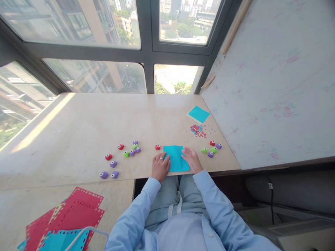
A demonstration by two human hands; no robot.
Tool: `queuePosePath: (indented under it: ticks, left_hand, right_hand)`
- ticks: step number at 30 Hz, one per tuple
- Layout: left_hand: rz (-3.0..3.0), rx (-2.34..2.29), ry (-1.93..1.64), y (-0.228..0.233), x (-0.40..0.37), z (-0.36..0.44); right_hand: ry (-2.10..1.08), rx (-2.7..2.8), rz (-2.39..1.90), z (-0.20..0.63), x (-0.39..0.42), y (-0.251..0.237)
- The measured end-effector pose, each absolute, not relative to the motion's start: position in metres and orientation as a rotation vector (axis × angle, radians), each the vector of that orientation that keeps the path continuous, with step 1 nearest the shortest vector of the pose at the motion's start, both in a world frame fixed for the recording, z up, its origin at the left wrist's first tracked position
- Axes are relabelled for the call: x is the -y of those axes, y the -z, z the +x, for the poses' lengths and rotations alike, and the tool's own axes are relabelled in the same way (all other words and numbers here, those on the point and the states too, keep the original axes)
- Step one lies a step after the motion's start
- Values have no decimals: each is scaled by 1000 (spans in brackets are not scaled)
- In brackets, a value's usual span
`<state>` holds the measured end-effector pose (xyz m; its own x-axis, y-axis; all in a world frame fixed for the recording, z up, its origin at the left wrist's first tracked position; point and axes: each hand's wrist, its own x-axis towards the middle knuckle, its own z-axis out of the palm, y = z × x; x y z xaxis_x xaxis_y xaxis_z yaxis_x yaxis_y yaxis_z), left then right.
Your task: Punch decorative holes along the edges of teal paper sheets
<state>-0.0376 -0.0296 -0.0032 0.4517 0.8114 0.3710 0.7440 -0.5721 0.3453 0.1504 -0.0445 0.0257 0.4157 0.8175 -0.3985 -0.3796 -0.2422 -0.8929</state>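
Here, bright blue rectangular paper sheet [176, 158]: in the head view, it lies flat on the pale wood-grain tabletop [91, 122] at its near edge, between the two hands; it serves as landmark below.
Left hand [160, 166]: wearing a ring, it rests on the sheet's left side, fingers bent; whether they pinch the paper or only press on it, I cannot tell.
Right hand [192, 160]: at the sheet's right edge, fingers loosely spread and thumb side raised, the grip fairly wide.
Single red plastic piece with a white-and-dark eye-like spot [157, 147]: just beside the sheet's upper left corner.
Left scatter: well left of the sheet, similar eye-spotted pieces in red [108, 157], purple [104, 175] and green [126, 153].
Right group: right of the sheet, beyond the right hand, five more eye-spotted pieces [210, 154].
Red and blue paper bits [198, 130]: a loose heap beyond the sheet, to its right.
Blue-topped paper stack [199, 114]: farther beyond, past that heap.
Overlapping red sheets with hole-lined edges [75, 216]: far left of the sheet and nearer the wearer, with a hole-edged blue sheet [60, 240] and a white cable [98, 230] over them.
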Motion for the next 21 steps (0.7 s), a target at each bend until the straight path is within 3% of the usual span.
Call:
queuePosePath:
  ticks: [9, 21]
  left_hand:
    - [2470, -1349, -595, -5, 31, -39]
    - [2203, -1324, -751, 2, 32, -37]
  right_hand:
    - [-1367, 355, -1295, 151, 35, -29]
    - [-1215, 607, -1511, 139, 33, -19]
